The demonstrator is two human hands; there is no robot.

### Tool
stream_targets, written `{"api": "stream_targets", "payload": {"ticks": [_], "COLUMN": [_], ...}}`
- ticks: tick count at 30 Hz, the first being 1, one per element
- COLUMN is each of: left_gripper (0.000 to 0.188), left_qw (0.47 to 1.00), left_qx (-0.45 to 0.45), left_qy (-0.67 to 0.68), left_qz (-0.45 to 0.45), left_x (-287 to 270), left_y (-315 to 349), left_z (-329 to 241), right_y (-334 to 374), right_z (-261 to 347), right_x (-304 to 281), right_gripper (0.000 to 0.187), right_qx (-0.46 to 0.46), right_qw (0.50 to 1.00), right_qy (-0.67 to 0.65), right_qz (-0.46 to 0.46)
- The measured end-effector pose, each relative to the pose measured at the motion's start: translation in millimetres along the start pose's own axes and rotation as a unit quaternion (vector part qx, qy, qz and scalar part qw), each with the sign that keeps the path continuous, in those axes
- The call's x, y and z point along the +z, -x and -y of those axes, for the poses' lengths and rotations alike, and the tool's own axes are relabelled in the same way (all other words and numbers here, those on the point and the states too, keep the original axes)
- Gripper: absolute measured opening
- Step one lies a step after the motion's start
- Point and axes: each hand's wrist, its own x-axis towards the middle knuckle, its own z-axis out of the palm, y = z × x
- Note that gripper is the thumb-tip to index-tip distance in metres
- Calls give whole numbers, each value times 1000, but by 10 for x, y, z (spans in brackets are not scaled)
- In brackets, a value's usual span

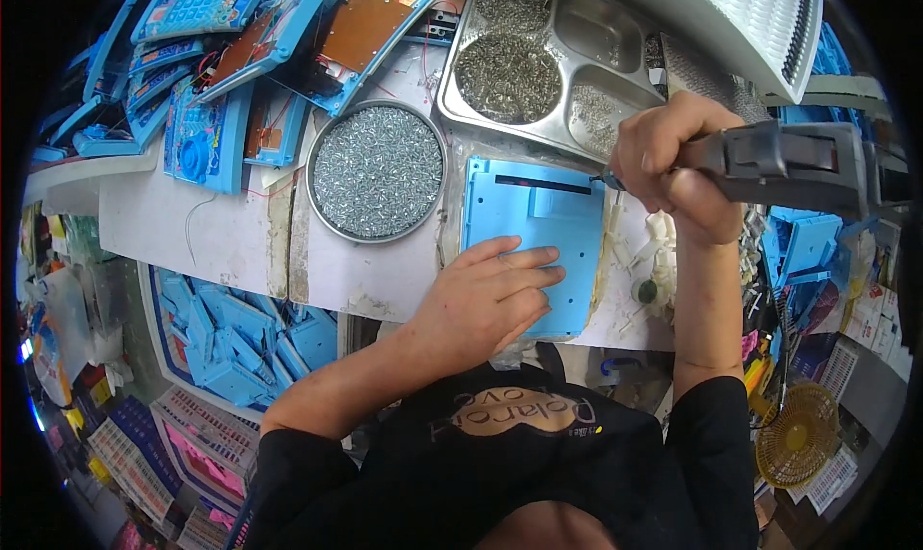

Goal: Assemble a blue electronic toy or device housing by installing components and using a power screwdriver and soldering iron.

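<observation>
A light blue plastic housing (538, 218) lies on the table in front of me, with a dark slot along its far edge and small holes in it. My left hand (490, 300) rests on its lower left part, fingers stretched out and slightly apart. At the far right corner, my right hand (678, 161) is wrapped round a dark grey power screwdriver (803, 165). Its narrow tip reaches that corner; whether it sits in a screw there is too small to tell.
Left of the housing stands a round metal dish of screws (378, 170). Behind it is a steel compartment tray (452, 79) with small metal parts. Blue electronic units (207, 132) are piled at the far left. A crate of blue pieces (240, 338) is at lower left. Small white parts (659, 252) lie right.
</observation>
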Motion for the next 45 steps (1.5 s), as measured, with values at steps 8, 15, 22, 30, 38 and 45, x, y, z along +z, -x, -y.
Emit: {"api": "stream_targets", "payload": {"ticks": [8,15,22,30,38,45], "left_gripper": [21,20,22,16,14,18], "left_qw": [990,985,988,922,916,956], "left_qx": [-46,-48,-42,-190,-178,-136], "left_qy": [51,67,-21,-317,-311,-189], "left_qz": [-124,-154,-150,-119,-181,-177], "left_x": [-135,-225,-407,-863,-829,-771], "left_y": [-63,46,98,185,188,201], "left_z": [4,23,95,672,755,563], "right_y": [158,96,-38,-509,-528,-505], "right_z": [455,309,251,-285,-406,-558], "right_x": [494,741,901,747,805,854], "right_gripper": [36,35,31,18,17,17], "right_qx": [-89,-91,-74,-128,-85,-69], "right_qw": [990,990,995,988,993,991], "right_qy": [-98,-103,-65,-52,-17,17], "right_qz": [38,24,11,-68,-86,-111]}}
